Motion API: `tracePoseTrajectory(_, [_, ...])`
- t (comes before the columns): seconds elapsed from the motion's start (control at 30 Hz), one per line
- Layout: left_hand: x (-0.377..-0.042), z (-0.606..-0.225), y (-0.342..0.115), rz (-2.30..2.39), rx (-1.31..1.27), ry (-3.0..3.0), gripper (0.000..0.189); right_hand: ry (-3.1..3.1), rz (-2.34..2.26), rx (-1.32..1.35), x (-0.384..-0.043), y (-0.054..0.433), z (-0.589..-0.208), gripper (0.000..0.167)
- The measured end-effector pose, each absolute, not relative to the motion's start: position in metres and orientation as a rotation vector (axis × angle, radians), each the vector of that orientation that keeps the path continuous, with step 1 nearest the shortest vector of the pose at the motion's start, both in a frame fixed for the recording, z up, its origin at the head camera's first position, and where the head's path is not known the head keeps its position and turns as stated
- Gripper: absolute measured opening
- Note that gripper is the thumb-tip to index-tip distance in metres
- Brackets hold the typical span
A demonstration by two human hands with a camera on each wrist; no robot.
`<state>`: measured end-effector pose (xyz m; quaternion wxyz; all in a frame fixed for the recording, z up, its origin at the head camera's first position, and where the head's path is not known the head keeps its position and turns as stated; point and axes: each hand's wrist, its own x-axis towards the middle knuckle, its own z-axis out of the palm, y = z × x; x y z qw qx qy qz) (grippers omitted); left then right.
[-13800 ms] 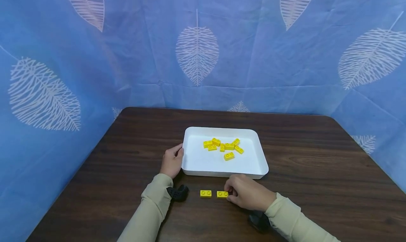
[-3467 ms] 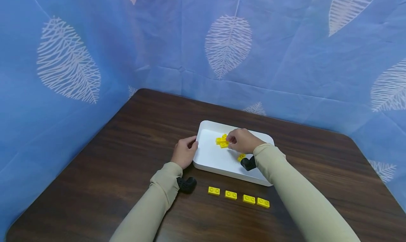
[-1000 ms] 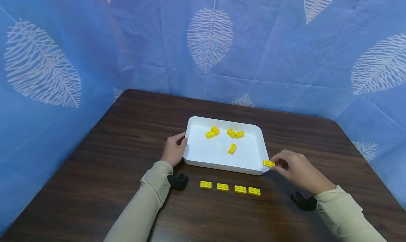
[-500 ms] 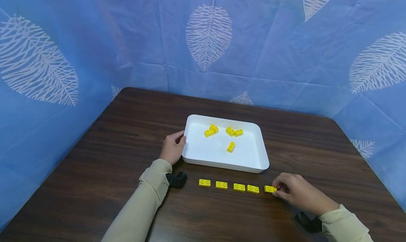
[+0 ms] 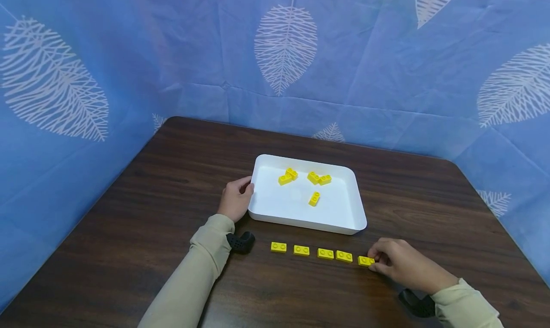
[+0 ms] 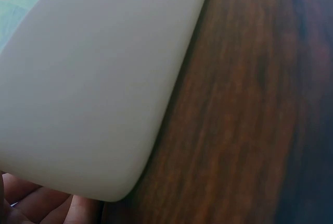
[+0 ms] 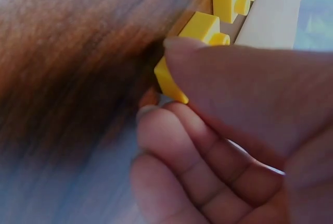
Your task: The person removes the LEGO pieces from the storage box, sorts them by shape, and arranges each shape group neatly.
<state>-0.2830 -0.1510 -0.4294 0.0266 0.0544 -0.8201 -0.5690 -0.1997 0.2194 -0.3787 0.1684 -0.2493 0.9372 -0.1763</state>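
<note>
My right hand (image 5: 406, 263) pinches a yellow toy brick (image 5: 365, 261) between thumb and fingers. That brick rests on the table at the right end of a row of yellow bricks (image 5: 325, 253), all stud side up. In the right wrist view the thumb covers part of the pinched brick (image 7: 166, 82). My left hand (image 5: 235, 199) holds the left side of a white tray (image 5: 275, 211), thumb by the rim. The left wrist view shows its curled fingers (image 6: 39, 203) against the tray wall (image 6: 93, 88). Several loose yellow bricks (image 5: 314, 199) lie scattered inside the tray.
The dark wooden table (image 5: 180, 161) extends around the tray and the row. Blue cloth (image 5: 193, 41) with white leaf prints hangs behind and at the sides. A black wrist device (image 5: 241, 242) sits at the left wrist, near the row's left end.
Over the last second my right hand brought a brick from beside the tray's corner down to the row's right end. Earlier, the row was shorter and the tray fuller. The left hand stays put.
</note>
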Motion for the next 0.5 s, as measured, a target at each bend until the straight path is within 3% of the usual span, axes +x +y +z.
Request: tracePoseTrajectory(0.5, [-0.282, -0.429, -0.151, -1.774, 0.166, -2.518, 0.037, 2.722, -0.441, -0.688, -0.207, 0.218, -0.365, 0.017])
